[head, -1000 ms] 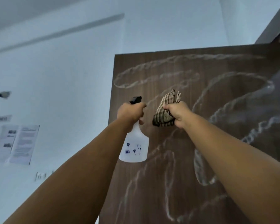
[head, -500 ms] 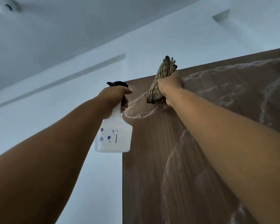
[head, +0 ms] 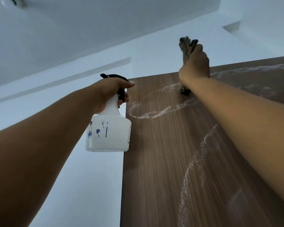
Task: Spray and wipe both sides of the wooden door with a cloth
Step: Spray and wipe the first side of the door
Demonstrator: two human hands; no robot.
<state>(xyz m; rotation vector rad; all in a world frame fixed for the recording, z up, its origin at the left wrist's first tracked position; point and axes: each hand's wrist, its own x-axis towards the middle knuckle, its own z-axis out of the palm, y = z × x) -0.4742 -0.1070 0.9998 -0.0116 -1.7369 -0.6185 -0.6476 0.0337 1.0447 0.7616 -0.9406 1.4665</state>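
Risen since half a second ago: right hand [head: 195, 63], now crossing the door's top edge in the upper right of the frame, cloth carried up with it. Fingers curled round the bunched, striped cloth [head: 185, 48], one end poking above the knuckles, the other end dark below the wrist against the wood. Right arm stretched long from the lower right corner.

Left hand [head: 111, 92] at centre frame, wrapped round the neck of the spray bottle [head: 109, 131], thumb laid over the black spray head, forearm reaching up from the lower left. Bottle white and translucent, hanging upright just left of the door's edge; small blue flower motifs and a thin dark line printed on its face, no readable writing.

Wooden door [head: 162, 161] filling the lower right: brown, vertical grain, looped with white foamy spray trails, one oval near the top corner, another curving down the middle. Behind, pale wall and ceiling.
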